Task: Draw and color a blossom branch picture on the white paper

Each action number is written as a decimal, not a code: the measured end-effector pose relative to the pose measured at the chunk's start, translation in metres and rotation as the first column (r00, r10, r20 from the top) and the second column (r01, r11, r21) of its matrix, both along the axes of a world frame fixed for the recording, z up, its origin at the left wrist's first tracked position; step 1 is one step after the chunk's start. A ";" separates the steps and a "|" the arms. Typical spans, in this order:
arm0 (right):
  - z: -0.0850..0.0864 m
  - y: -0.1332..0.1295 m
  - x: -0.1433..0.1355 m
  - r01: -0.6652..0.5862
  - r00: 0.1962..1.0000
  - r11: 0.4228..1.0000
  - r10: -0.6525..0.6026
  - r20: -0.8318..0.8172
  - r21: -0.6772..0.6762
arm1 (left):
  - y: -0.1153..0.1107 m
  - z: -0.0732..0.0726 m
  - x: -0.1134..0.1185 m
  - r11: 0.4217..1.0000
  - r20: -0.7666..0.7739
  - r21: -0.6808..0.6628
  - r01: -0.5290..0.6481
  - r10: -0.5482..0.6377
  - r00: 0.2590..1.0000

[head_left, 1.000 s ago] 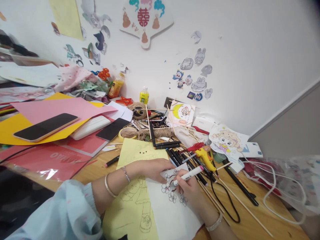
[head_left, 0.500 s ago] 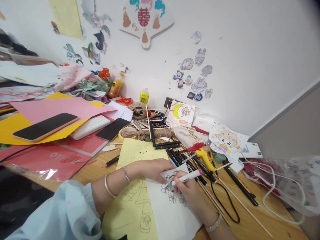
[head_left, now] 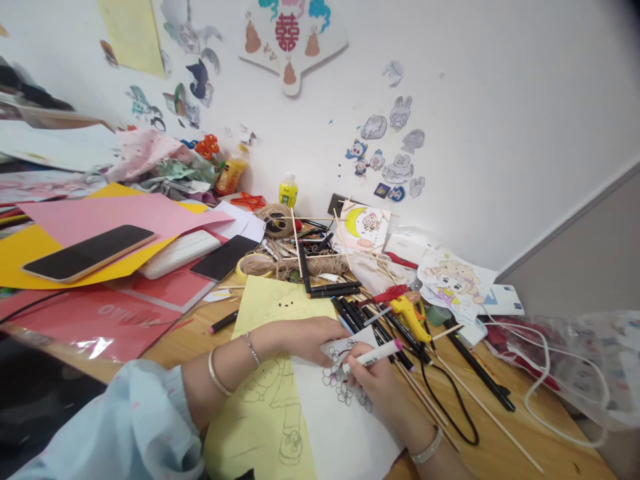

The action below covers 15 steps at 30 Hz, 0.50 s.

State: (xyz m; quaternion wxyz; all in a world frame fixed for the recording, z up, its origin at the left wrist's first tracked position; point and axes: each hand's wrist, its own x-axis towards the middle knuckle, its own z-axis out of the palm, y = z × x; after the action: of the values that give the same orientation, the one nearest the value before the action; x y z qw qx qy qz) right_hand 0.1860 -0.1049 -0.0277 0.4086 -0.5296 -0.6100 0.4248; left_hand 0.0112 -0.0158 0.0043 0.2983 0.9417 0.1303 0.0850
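Note:
A white marker (head_left: pixel 373 357) with a pink end is gripped in my right hand (head_left: pixel 377 387), its tip side down over a white sheet of paper (head_left: pixel 340 433). Outlined flowers (head_left: pixel 344 393) cover the sheet's upper part, a few with pinkish marks. My left hand (head_left: pixel 315 339) rests at the sheet's upper left, thumb and fingers apart around the drawing; its fingertips are partly hidden. Under the white sheet lies a yellow sheet (head_left: pixel 255 427) with pencil-like figure drawings. The marker's tip is hard to make out behind my right fingers.
Several black markers (head_left: pixel 350 313) and a yellow glue gun (head_left: pixel 410 317) lie just beyond my hands. Wooden sticks (head_left: pixel 493 413) and a black cord (head_left: pixel 450 407) are at right. Phones (head_left: pixel 90 253), coloured paper (head_left: pixel 125 217) and twine (head_left: pixel 275 220) crowd the left and back.
The marker's pink end has shifted very slightly left in my right hand. My left hand stays in place on the paper.

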 end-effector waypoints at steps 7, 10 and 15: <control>-0.001 0.000 -0.001 0.045 0.998 0.999 -0.046 -0.031 -0.022 | 0.001 -0.001 0.000 1.000 0.023 0.003 0.000 0.000 1.000; -0.002 0.000 -0.001 0.049 0.998 0.999 -0.049 -0.043 0.001 | 0.001 -0.002 0.000 1.000 0.012 0.007 0.007 -0.007 1.000; -0.002 0.001 -0.002 -0.017 1.000 1.000 0.017 -0.025 -0.001 | 0.001 -0.002 0.000 1.000 -0.002 0.016 0.001 -0.001 1.000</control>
State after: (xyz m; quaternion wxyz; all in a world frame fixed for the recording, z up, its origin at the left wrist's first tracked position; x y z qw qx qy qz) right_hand 0.1841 -0.1042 -0.0301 0.4120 -0.5194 -0.6091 0.4352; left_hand 0.0112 -0.0149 0.0019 0.2909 0.9441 0.1297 0.0850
